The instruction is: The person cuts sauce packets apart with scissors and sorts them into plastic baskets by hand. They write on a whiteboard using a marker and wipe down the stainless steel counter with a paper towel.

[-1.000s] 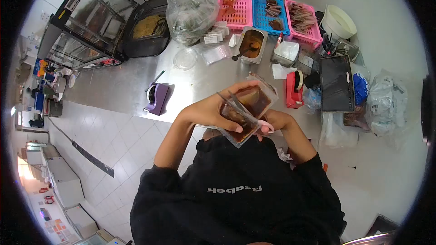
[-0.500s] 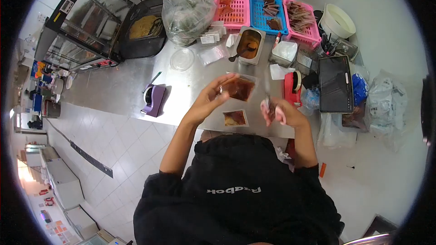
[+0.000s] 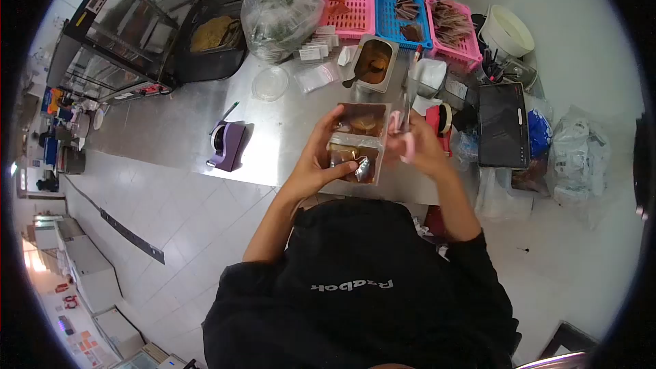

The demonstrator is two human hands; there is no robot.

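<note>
My left hand (image 3: 318, 158) is closed on a clear sachet strip (image 3: 357, 142) of two dark reddish-brown sauce pouches, one above the other, with the thumb across the lower one. A pale seal band runs between the two pouches. At the strip's right edge, my right hand (image 3: 424, 150) grips pink-handled scissors (image 3: 408, 123), blades pointing up and away from me. The right fingers are partly blurred. Beyond the strip stands a metal container (image 3: 390, 82) of brown sauce with a dark ladle (image 3: 362, 75) in it.
Pink baskets (image 3: 369, 3) (image 3: 470, 51) and a blue basket (image 3: 385, 17) hold sachets at the back. A purple tape dispenser (image 3: 232, 147) stands left, a red tape dispenser (image 3: 444, 138) right. A round clear lid (image 3: 271, 84), plastic bag (image 3: 280, 20) and dark tablet (image 3: 502, 126) lie around.
My left hand now holds a two-pouch strip where a single sachet showed before. The sachet on the table's front edge no longer shows. My right hand has come in closer with the scissors raised.
</note>
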